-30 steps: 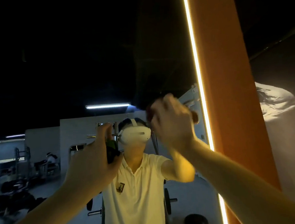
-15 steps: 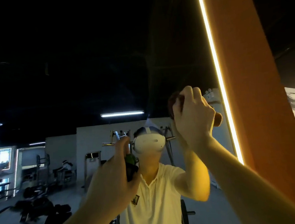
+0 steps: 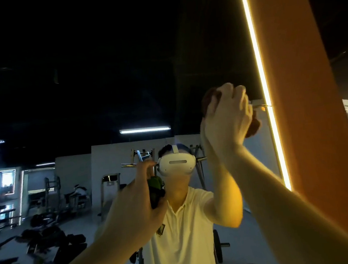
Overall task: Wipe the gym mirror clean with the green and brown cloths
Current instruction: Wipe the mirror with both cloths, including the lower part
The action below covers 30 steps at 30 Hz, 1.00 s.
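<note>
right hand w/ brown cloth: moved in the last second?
Yes. The right hand, gripping the brown cloth, has gone up. It was about level with the reflected ceiling light and is now well above it.

The green cloth [image 3: 155,183] shows dark folds, the brown cloth [image 3: 208,99] is reddish; the pillar [image 3: 302,101] is plain orange, the headset [image 3: 176,165] white.

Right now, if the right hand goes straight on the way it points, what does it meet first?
Most likely the mirror: the right hand grips the brown cloth and faces the glass just left of the lit strip. Whether the cloth already touches the glass cannot be told.
</note>
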Each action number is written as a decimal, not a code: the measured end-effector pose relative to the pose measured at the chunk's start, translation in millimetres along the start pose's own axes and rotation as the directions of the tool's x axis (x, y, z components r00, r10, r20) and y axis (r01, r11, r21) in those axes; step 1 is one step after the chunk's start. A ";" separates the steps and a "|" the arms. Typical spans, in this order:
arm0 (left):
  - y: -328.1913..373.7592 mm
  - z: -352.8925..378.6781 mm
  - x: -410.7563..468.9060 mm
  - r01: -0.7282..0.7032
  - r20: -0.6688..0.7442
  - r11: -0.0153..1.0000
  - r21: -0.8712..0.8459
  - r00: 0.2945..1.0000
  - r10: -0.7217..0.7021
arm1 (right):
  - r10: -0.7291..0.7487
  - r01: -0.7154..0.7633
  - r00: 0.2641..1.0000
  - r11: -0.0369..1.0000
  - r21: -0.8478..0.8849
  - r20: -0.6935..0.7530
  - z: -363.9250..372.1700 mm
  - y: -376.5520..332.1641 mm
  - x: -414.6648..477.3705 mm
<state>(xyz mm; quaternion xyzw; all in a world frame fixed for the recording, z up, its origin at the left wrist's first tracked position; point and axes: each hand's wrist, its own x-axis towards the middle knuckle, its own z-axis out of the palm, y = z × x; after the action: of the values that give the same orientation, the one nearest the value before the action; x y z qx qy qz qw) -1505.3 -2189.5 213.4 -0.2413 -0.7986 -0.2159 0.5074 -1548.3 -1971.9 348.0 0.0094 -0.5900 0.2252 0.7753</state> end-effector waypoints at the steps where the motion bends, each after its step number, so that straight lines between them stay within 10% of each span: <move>1: 0.5 -1.4 0.2 0.005 -0.012 0.999 -0.032 1.000 -0.005 | -0.009 0.008 0.999 1.000 0.021 0.044 4.0 -18.0 -17.2; 4: 3.5 -9.5 -0.8 0.039 -0.111 0.995 -0.096 0.993 -0.050 | -0.323 0.298 0.923 0.944 0.141 0.211 -1.9 -53.2 -89.9; 10: -11.0 -24.7 -11.6 0.075 -0.072 0.994 0.083 0.995 -0.069 | -0.838 0.746 0.437 0.541 0.389 0.327 -47.6 14.8 -118.2; 15: -30.8 -16.9 -17.1 -0.023 0.010 0.987 0.162 1.000 0.021 | -0.462 0.459 0.833 0.884 0.084 0.306 -16.0 -6.7 -20.3; 19: -39.5 -12.9 -22.5 -0.016 0.000 0.990 0.140 1.000 0.016 | -0.202 0.202 0.965 0.979 0.019 0.168 6.7 -45.9 -20.4; 23: -41.1 -6.9 -21.1 -0.019 -0.046 0.997 0.080 0.999 0.023 | -0.308 0.282 0.899 0.951 0.126 0.311 -23.6 -36.4 -111.3; 28: -38.4 -3.3 -19.6 -0.029 -0.071 0.999 0.029 0.997 0.031 | -0.653 0.667 0.530 0.715 0.209 0.541 -80.8 20.1 -173.1; 30: -38.5 -2.8 -19.4 -0.053 -0.061 0.998 0.034 0.997 0.055 | -0.638 0.715 0.507 0.687 0.130 0.580 -75.4 19.3 -134.5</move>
<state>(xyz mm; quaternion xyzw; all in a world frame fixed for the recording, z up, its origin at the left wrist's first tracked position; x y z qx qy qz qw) -1519.4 -2224.8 192.9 -0.2477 -0.7791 -0.1964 0.5413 -1513.8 -1978.9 196.7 0.2587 -0.7588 -0.1479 0.5791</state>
